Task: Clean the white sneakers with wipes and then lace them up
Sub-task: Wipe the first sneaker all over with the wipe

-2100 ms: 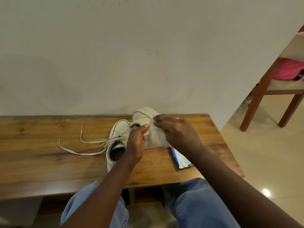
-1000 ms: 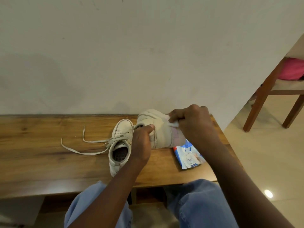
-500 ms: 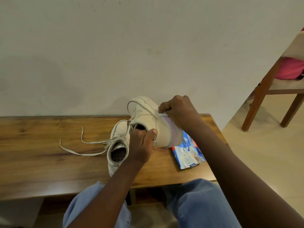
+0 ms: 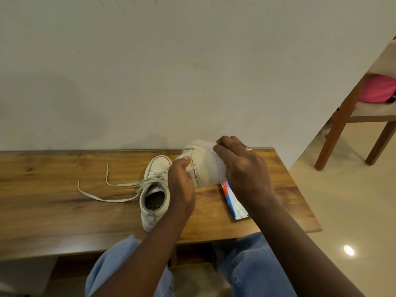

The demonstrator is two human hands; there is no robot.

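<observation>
Landmark = resting sneaker (image 4: 154,189), upright on the table (image 4: 53,206), opening towards the person, its lace (image 4: 100,197) threaded but untied and trailing off to its left. Held sneaker (image 4: 204,166) is just right of it and slightly beyond, lifted and tipped on its side so the side panel and sole edge face up, presumably to expose them for wiping. Left hand (image 4: 182,187) sits between the two shoes, thumb and fingers pinching the held sneaker at its opening edge; looks like the anchor hand that stops the shoe turning. Right hand (image 4: 241,168) is on the side away from the resting sneaker, fingers curled over the sole edge. Can't tell if a wipe is under them, nothing clearly shows. Wipes pack (image 4: 234,203) lies flat to the right of the resting sneaker, part hidden under the right forearm, close for a refill. Pack is blue/white/red, and its print is too small and blurred to read. No brand visible on either shoe. My read: cleaning phase, lacing not started.
</observation>
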